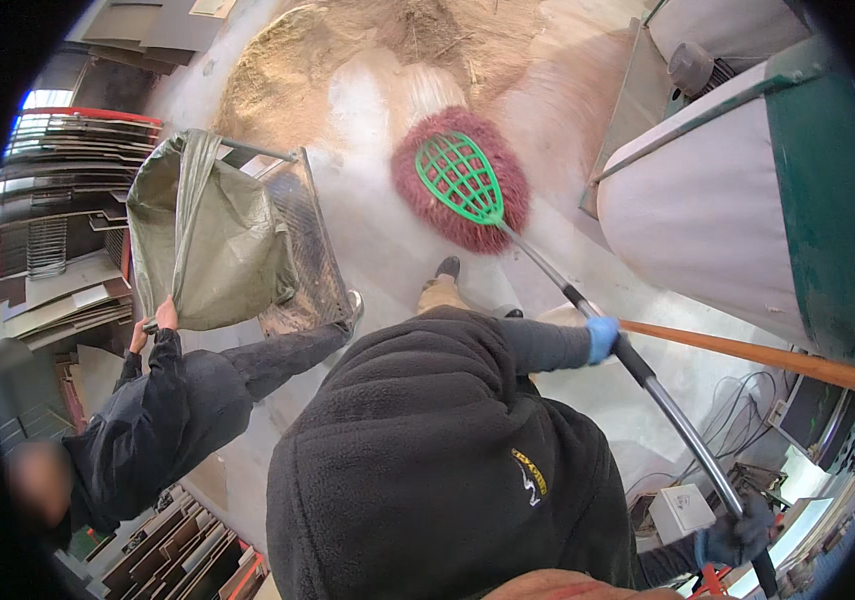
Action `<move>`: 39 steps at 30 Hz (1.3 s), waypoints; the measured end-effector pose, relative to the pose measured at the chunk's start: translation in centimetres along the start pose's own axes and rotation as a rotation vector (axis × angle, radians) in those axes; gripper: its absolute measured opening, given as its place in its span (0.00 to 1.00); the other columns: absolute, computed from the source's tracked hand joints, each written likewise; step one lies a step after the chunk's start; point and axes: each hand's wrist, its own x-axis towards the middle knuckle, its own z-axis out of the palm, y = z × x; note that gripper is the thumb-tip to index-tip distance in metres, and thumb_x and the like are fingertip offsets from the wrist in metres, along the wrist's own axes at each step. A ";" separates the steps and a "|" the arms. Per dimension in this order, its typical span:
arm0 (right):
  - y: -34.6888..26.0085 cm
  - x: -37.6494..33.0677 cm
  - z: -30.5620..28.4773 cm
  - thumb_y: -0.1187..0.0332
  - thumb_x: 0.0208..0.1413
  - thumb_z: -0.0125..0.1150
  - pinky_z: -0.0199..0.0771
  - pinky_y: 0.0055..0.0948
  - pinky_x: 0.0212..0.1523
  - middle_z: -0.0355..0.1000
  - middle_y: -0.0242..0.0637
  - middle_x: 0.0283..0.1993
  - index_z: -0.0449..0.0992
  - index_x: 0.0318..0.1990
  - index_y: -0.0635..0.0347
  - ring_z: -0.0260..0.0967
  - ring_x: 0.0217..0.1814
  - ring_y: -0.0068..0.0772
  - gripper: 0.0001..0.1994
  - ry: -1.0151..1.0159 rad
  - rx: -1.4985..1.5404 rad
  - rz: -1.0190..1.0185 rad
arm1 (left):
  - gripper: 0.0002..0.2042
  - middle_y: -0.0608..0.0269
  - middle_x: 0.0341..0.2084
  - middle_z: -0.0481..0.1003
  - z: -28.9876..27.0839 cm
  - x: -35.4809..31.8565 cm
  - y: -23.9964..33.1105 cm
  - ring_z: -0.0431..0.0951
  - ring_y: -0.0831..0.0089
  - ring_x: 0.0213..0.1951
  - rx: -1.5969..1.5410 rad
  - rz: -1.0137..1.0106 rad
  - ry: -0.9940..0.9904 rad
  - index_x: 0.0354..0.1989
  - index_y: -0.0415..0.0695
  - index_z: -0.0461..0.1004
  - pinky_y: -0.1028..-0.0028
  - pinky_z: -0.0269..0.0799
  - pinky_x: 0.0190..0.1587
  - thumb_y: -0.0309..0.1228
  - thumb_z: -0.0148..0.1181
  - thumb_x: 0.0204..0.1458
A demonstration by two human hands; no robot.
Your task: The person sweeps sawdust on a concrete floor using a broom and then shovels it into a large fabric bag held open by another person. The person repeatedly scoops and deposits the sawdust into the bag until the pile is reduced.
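A dust mop with a fluffy reddish-pink head [508, 160] and a green lattice frame [460, 178] rests on the floor ahead of me. Its black and silver handle [683, 425] slants down toward my right side. My left hand [603, 340], in a blue glove, is closed around the middle of this handle. Near the handle's upper end, my right hand [738, 535] grips it in a dark glove. Just beyond the mop head, a heap of tan sawdust [298, 75] lies spread over the floor.
At left, another person [178, 400] holds a grey-green sack [218, 240] beside a metal-framed cart [298, 235]. Stacked boards [68, 190] fill racks behind. Large white-and-green bags [708, 210] stand at right, above a wooden beam [758, 352]. Cables [733, 420] lie on the floor.
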 end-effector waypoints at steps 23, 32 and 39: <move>20.2 -4.6 37.6 0.71 0.61 0.47 0.48 0.59 0.71 0.61 0.31 0.30 0.65 0.50 0.58 0.62 0.38 0.26 0.11 0.002 0.058 0.307 | 0.04 0.51 0.29 0.71 -18.4 -6.6 52.2 0.73 0.59 0.31 -0.040 0.574 0.037 0.33 0.38 0.67 0.61 0.73 0.42 0.23 0.46 0.51; 10.8 0.2 25.1 0.71 0.58 0.49 0.56 0.39 0.64 0.53 0.28 0.28 0.64 0.37 0.59 0.54 0.32 0.24 0.03 -0.119 0.255 0.429 | 0.04 0.56 0.28 0.72 -12.0 -12.4 34.1 0.76 0.63 0.29 -0.329 0.251 0.201 0.34 0.41 0.66 0.65 0.78 0.39 0.26 0.45 0.53; 12.7 -5.8 29.5 0.54 0.66 0.48 0.69 0.23 0.38 0.58 0.26 0.26 0.64 0.28 0.48 0.60 0.27 0.21 0.15 -0.094 -1.240 0.283 | 0.08 0.58 0.33 0.76 -21.0 -6.4 36.6 0.77 0.63 0.33 -0.002 0.162 -0.195 0.36 0.42 0.71 0.68 0.75 0.41 0.30 0.52 0.48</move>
